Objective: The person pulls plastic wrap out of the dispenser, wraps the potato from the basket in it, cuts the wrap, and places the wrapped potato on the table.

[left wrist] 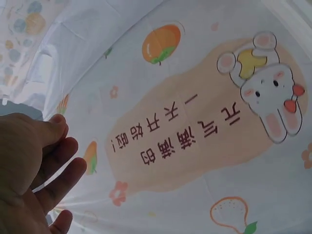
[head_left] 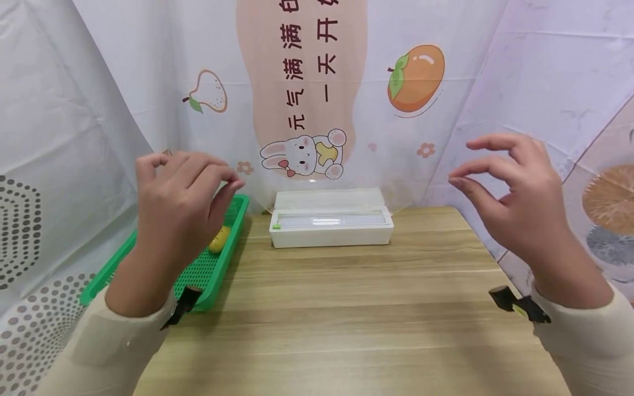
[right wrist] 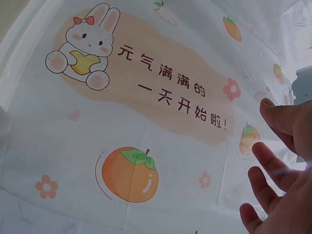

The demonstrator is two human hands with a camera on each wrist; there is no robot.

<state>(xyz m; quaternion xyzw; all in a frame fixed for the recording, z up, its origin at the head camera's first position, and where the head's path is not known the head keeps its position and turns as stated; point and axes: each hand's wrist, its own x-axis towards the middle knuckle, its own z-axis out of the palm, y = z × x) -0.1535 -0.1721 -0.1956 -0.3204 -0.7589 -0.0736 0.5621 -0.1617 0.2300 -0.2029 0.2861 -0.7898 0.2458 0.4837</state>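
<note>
Left hand [head_left: 179, 193] and right hand [head_left: 520, 192] pinch clear film [head_left: 312, 180] above box [head_left: 332, 237]; best pull evenly, corners apart, lest it cling

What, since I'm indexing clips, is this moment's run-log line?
left hand: raised, pinching; right hand: raised, pinching; clear film: apparently between hands; white box: open, on table; green basket: at left

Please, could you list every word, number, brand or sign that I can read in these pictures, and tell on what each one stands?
"元气满满的": printed on the white cloth at the back.
"一天开始啦!": printed on the same cloth, the line beside it.
White box: no readable text shows.
Numbers or brands: none that I can see.
</note>
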